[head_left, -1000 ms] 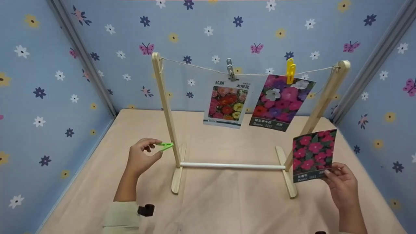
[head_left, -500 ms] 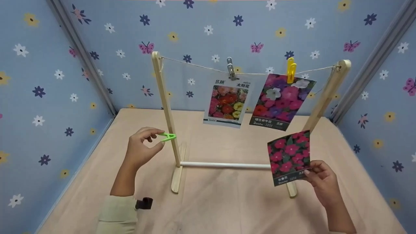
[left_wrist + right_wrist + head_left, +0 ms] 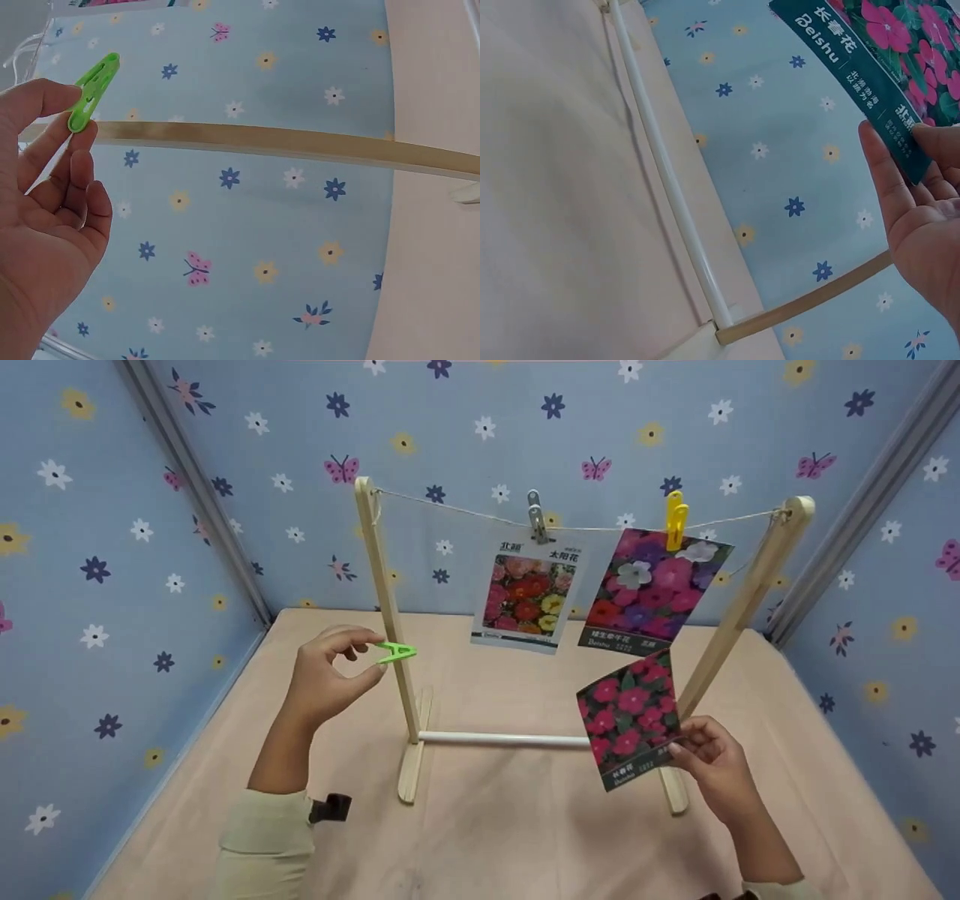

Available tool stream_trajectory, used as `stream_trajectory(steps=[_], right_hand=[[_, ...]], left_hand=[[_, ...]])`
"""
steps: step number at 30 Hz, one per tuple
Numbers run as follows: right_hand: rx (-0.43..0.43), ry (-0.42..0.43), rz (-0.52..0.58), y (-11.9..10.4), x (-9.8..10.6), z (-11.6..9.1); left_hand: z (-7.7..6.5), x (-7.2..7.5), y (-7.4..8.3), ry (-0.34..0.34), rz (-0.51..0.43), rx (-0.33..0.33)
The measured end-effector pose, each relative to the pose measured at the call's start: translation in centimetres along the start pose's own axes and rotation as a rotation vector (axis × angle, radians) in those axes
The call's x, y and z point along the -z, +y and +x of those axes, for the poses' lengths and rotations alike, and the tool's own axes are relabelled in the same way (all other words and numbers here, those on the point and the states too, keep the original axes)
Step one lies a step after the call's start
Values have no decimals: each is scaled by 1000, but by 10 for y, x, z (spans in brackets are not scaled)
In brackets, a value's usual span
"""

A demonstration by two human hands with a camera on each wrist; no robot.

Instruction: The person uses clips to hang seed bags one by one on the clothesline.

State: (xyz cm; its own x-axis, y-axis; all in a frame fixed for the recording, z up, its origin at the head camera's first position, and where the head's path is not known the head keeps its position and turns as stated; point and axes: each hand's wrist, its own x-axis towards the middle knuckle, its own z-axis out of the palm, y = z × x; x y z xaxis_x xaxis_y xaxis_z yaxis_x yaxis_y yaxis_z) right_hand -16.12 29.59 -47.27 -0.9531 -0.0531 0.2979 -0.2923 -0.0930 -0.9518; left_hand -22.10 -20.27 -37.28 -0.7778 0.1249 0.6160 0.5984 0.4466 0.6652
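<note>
Between thumb and fingertips, my left hand (image 3: 328, 675) pinches a green clothespin (image 3: 397, 652) near the left post of a wooden stand; the left wrist view shows the clothespin (image 3: 94, 93) closely. My right hand (image 3: 714, 769) grips the lower right corner of a flower seed packet (image 3: 630, 716) with pink blooms, held tilted below the string (image 3: 457, 511). From that string hang a white-bordered flower packet (image 3: 529, 596) under a grey clothespin (image 3: 536, 516) and a purple-pink flower packet (image 3: 652, 592) under a yellow clothespin (image 3: 676, 520).
The stand has a left post (image 3: 388, 600), a right post (image 3: 750, 600) and a white crossbar (image 3: 510, 739) low between them. It stands on a table with a pale pink cloth (image 3: 495, 825). Blue flower-patterned panels (image 3: 465, 405) enclose the back and sides.
My left hand has risen with the green clothespin. My right hand has carried the pink-bloom packet leftward, tilting it, so it now sits below the purple-pink packet. The hanging packets stay in place.
</note>
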Motion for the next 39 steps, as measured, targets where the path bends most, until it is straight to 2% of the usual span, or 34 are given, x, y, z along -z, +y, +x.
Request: stream_trajectory(steps=[12,17,21,25,32,36,39], right_hand=[[-50,29,-52,-7,-27,14],[-19,21,-86,-11,-39,20],[20,-15,-71,-15,-49,25],[38,-44,-59,-18,-61,32],[46,-58,-74,-25,-81,42],[65,-88,-71,-31,-89,48],[86,-93,-74,-37,-95,52]], left_hand=[[29,10,33,-38,61,-82],[43,18,45,-48,80,-136],[56,24,54,-43,57,-173],[69,32,63,-36,41,-171],[90,44,80,-56,-7,-114],[102,48,91,-58,28,-136],[112,48,99,-51,91,-147]])
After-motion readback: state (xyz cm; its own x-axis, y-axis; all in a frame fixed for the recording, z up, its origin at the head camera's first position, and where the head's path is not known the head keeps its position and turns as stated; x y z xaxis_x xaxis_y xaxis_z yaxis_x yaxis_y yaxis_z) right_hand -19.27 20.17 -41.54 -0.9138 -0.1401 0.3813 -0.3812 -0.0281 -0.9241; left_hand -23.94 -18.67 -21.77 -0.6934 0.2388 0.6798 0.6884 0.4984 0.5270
